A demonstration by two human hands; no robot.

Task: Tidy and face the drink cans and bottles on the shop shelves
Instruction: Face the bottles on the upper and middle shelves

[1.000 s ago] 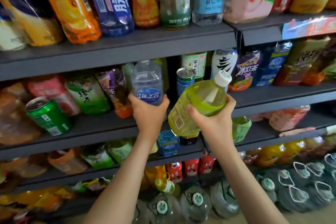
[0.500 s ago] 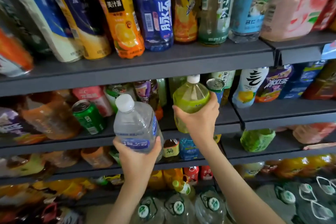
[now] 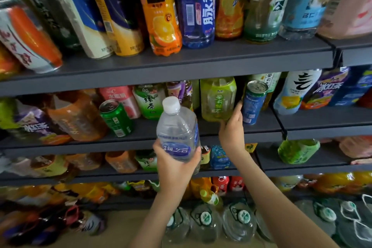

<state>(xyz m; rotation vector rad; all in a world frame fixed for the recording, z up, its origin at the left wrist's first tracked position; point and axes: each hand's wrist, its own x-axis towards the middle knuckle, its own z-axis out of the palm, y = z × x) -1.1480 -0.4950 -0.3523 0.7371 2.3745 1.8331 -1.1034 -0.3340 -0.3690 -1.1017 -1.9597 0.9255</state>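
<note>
My left hand (image 3: 177,164) grips the base of a clear water bottle (image 3: 178,129) with a white cap and blue label, held upright in front of the second shelf (image 3: 201,137). A green tea bottle (image 3: 218,99) stands on that shelf under the top shelf's lip, its cap hidden. My right hand (image 3: 231,131) is at its lower right side, fingers curled against the bottle. Just right of it stands a blue can (image 3: 254,102).
A green can (image 3: 115,117) and several tea and juice bottles fill the second shelf. Tall bottles line the top shelf (image 3: 181,66). Lower shelves carry more drinks, and large water jugs (image 3: 203,221) stand on the floor. A black divider (image 3: 278,119) splits the shelving at right.
My right hand has pushed the green tea bottle back onto the second shelf beside the blue can. My left hand still holds the water bottle, held away from the shelf.
</note>
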